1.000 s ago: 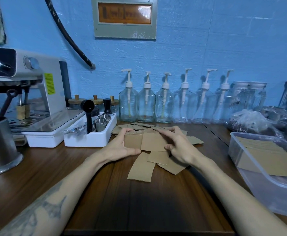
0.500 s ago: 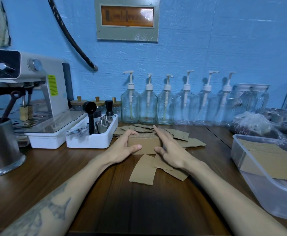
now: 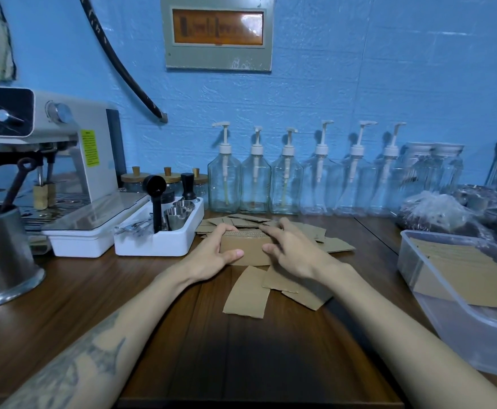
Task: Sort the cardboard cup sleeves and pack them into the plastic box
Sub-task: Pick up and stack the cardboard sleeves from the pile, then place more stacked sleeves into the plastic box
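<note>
Brown cardboard cup sleeves, stacked on edge (image 3: 245, 250), sit on the wooden table (image 3: 182, 349), held by the left hand (image 3: 211, 255); the right hand (image 3: 294, 252) presses them with flat fingers.

A single head-worn wide-angle camera looks forward and down over the dark brown wooden counter (image 3: 64, 305), close above it, facing the blue painted brick wall (image 3: 359, 84) behind.

The right end of the sleeve stack (image 3: 245, 249) is hidden behind the right hand (image 3: 296, 255). The plastic box (image 3: 459, 335) is cut off by the right edge, the steel pot (image 3: 2, 261) by the left. The wall panel's (image 3: 217, 33) lettering is blurred.
</note>
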`<state>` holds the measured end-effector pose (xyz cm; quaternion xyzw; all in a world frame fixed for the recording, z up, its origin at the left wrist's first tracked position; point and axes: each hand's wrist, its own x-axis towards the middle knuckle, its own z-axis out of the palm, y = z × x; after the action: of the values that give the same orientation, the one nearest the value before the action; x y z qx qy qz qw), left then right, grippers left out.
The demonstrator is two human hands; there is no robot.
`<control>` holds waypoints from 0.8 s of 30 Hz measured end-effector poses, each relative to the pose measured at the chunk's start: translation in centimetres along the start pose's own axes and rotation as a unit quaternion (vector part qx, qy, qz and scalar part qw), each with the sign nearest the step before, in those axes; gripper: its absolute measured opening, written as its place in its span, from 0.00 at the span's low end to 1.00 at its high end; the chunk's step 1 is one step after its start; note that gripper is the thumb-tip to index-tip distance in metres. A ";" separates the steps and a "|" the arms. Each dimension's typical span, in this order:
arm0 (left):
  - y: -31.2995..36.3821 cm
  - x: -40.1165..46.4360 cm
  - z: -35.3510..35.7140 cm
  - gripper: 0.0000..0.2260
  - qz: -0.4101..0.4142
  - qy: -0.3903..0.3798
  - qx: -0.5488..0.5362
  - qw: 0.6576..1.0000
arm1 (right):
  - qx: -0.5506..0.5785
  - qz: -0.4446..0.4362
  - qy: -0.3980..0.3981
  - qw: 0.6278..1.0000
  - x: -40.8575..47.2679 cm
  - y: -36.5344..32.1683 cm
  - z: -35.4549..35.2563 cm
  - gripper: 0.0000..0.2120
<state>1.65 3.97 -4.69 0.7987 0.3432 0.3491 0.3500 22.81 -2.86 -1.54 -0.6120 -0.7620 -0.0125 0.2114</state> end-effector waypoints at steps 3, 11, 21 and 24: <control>0.0 0.0 -0.1 0.16 0.000 0.004 -0.008 1.000 | -0.007 -0.028 -0.004 1.000 0.9 -0.6 -0.2 0.25; 0.0 0.3 -0.1 0.16 0.000 0.029 -0.010 1.000 | 0.014 -0.025 0.016 0.999 1.8 -1.3 0.4 0.24; 3.3 -0.5 0.6 0.26 0.043 0.045 -0.074 0.995 | 0.052 0.026 0.041 0.997 -1.4 -1.6 -4.6 0.17; 6.0 -0.2 1.5 0.26 0.056 0.037 -0.066 0.995 | 0.052 0.056 0.056 0.995 -4.3 -1.0 -7.8 0.16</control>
<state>4.55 0.24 -0.67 0.7782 0.2864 0.4198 0.3690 24.93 -9.25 4.40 -0.6404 -0.7128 0.0050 0.2859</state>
